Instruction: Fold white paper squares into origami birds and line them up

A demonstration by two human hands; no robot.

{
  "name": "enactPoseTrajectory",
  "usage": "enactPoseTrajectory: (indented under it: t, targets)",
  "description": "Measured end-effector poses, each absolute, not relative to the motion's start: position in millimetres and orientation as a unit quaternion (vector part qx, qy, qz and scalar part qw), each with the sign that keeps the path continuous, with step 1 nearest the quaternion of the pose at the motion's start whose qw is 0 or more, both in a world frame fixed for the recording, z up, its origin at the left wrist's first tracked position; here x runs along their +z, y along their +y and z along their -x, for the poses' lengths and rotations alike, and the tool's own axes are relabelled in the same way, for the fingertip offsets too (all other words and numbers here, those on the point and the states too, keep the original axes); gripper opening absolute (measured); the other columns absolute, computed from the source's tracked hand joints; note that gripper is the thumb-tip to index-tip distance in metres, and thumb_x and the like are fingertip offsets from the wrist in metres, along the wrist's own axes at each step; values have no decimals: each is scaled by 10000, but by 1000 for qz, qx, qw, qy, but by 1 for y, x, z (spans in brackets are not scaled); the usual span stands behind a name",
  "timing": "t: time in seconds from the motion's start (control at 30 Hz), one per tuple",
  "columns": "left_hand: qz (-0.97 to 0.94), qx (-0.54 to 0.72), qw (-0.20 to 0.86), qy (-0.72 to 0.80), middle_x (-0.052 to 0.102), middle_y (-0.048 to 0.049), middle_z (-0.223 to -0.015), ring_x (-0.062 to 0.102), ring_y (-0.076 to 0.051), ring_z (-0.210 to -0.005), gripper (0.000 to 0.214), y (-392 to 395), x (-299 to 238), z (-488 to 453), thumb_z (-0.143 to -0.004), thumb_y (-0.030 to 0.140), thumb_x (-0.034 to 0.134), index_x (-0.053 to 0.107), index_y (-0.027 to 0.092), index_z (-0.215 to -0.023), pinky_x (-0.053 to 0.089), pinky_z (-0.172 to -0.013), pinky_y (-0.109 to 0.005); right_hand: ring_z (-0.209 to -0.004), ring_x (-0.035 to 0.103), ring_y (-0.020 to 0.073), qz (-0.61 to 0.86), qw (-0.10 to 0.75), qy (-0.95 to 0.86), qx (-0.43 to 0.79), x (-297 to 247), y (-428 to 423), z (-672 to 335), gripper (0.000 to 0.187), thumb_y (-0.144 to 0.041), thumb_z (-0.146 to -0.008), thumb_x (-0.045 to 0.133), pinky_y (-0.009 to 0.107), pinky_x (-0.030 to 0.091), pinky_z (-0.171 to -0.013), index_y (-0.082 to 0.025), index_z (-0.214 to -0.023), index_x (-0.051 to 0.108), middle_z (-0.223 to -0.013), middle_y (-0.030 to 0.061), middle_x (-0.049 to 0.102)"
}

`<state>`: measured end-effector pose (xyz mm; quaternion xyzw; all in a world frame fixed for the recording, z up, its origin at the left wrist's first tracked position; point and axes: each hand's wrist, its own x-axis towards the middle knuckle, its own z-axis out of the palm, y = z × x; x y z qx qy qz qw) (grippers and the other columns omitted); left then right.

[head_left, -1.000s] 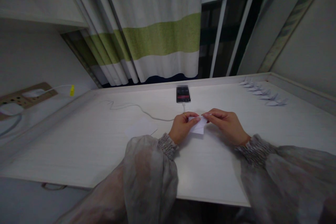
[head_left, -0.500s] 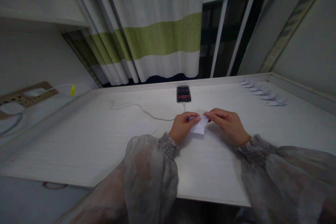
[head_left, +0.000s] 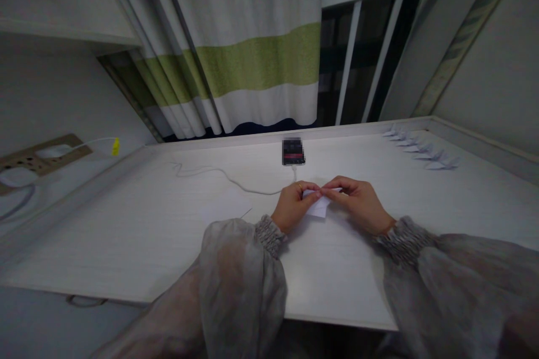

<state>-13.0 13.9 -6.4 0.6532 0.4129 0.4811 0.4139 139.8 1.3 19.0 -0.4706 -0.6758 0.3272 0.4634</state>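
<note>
A small white piece of folded paper (head_left: 319, 208) lies between my two hands at the middle of the white desk (head_left: 147, 235). My left hand (head_left: 293, 205) pinches its left upper edge, fingers curled, a ring on one finger. My right hand (head_left: 357, 203) pinches the paper's right upper edge, its fingertips almost touching those of the left hand. Both arms wear loose sheer grey sleeves with gathered cuffs.
A dark phone (head_left: 293, 151) on a white cable (head_left: 219, 173) lies just beyond the hands. A flat white sheet (head_left: 225, 206) rests to the left. Several folded paper figures (head_left: 421, 147) line the back right corner. A power strip (head_left: 37, 158) sits at far left, a striped curtain (head_left: 252, 61) behind.
My hands have closed in on each other, the right fingertips sliding left over the paper's top edge. The paper has stayed in place.
</note>
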Motion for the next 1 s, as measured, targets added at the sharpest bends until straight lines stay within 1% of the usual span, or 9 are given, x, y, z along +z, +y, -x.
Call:
enactPoseTrajectory:
  t: [0.07,0.2,0.33,0.43,0.5,0.63,0.77,0.93,1.0]
  targets:
    - [-664,476,401,415,617,-38,-768,524,-116,-685,237,13,-6,13,-661,333,603,635,145,-802,402,-616,-218,-587,511,129,480,459,-674,324,19,1,-139,254,-401,-655,594,256,380,-544,-151,-667,637,-648,29,616]
    - [-673,466,388,424,597,-24,-715,503,-105,-638,251,13,-6,14,-665,350,596,621,139,-800,392,-598,-221,-635,530,141,480,456,-679,318,21,-1,-139,220,-367,-674,582,272,393,-606,-154,-666,638,-666,31,623]
    - [-665,462,401,428,567,-14,-685,474,-89,-599,234,12,-2,14,-665,323,599,601,134,-802,378,-566,-212,-647,537,149,486,459,-676,309,25,-2,-139,215,-366,-668,588,288,394,-640,-159,-647,641,-660,31,624]
    - [-641,484,446,396,546,1,-675,473,-78,-587,231,10,3,12,-657,254,607,564,137,-852,373,-552,-198,-624,529,145,495,472,-656,320,27,-2,-138,220,-374,-645,605,282,393,-616,-158,-635,643,-635,29,619]
    - [-616,501,485,367,541,12,-665,484,-72,-576,280,10,6,11,-644,222,613,527,141,-898,375,-546,-192,-582,510,134,503,480,-636,335,26,-1,-138,230,-378,-627,617,270,383,-567,-150,-637,644,-614,28,610]
    - [-567,500,562,336,546,28,-639,519,-72,-556,416,11,8,12,-597,232,660,470,154,-959,390,-544,-191,-514,473,113,504,500,-603,364,21,2,-139,264,-395,-587,641,248,353,-486,-138,-648,646,-578,22,596]
    - [-536,477,623,311,580,15,-673,560,-87,-591,525,14,7,15,-533,216,712,452,155,-985,419,-590,-212,-493,469,107,510,514,-569,391,16,6,-140,291,-404,-548,666,238,345,-461,-132,-651,648,-553,17,586]
    - [-520,444,659,312,584,13,-633,544,-71,-536,501,17,5,21,-545,195,710,468,127,-979,420,-549,-198,-481,465,100,520,519,-545,404,14,9,-143,266,-366,-526,686,233,344,-449,-128,-637,644,-534,9,577]
    - [-505,434,671,326,581,16,-624,550,-81,-543,503,16,6,22,-548,202,710,467,130,-983,437,-544,-212,-489,470,102,521,520,-545,401,14,9,-143,242,-346,-533,684,233,347,-451,-130,-636,645,-538,11,580]
